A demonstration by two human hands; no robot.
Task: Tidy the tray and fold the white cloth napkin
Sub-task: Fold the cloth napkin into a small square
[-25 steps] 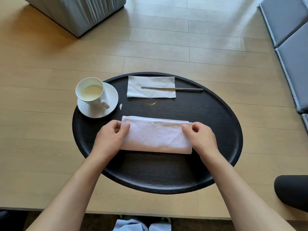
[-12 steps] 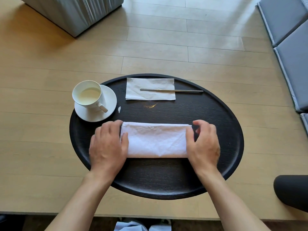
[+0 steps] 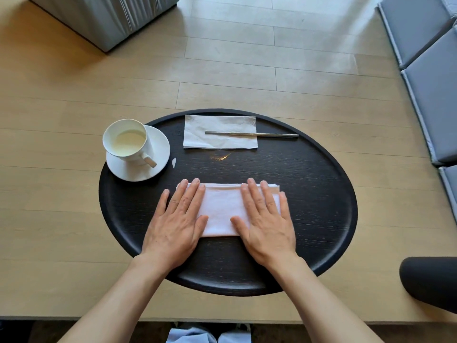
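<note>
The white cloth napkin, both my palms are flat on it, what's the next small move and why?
Probably slide both palms outward to smooth it: the white cloth napkin already lies as a folded strip on the tray, with the left hand and right hand pressing it flat.

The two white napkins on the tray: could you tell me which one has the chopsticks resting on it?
The far napkin carries the chopsticks; the near folded cloth napkin lies under both flat hands.

Two bare forearms, no sleeves, watch or rings; left hand [image 3: 173, 229], right hand [image 3: 268, 226].
</note>
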